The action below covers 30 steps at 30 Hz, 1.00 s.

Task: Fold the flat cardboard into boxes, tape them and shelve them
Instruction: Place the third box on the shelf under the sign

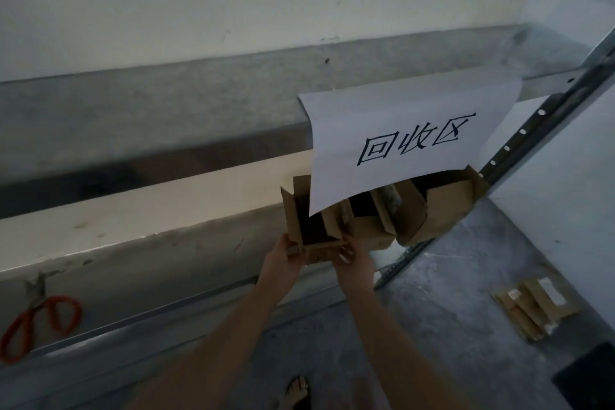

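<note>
Box (314,226) is gripped by my left hand (283,258) and right hand (354,263) on its two sides, so it goes level onto shelf (166,316) beside others.

The right end of the grey metal shelf (173,280) is crowded: open brown cardboard boxes (409,210) stand packed side by side up to the perforated metal upright (519,136). A white paper sign with black characters (399,136) hangs over their tops and blocks reach from above. Both hands, left hand (283,260) and right hand (354,263), fill the gap at the leftmost brown cardboard box (309,223). Leftward the shelf lies open as far as the red-handled scissors (40,323). On the grey floor (449,326), flat cardboard pieces (532,309) lie well apart to the right.
</note>
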{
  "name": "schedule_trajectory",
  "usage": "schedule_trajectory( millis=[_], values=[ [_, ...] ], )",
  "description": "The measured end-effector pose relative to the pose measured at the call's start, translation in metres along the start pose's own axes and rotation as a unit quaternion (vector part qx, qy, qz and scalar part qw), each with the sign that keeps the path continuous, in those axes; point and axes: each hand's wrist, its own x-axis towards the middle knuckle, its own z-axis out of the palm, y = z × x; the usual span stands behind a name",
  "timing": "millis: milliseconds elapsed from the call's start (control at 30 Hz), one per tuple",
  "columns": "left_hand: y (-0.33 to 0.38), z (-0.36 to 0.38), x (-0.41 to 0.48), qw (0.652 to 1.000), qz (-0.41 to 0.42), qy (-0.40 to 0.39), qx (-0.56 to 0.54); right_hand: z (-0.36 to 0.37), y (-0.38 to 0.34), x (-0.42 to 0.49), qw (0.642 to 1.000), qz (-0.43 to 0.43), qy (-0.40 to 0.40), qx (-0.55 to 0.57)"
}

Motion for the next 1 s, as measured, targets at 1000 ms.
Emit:
schedule_trajectory(
  millis=[1000],
  values=[
    [-0.012,-0.101,-0.148,0.826,0.148,0.015,0.543,-0.003,-0.022,-0.144,0.889,-0.245,-0.096,-0.375]
  ],
)
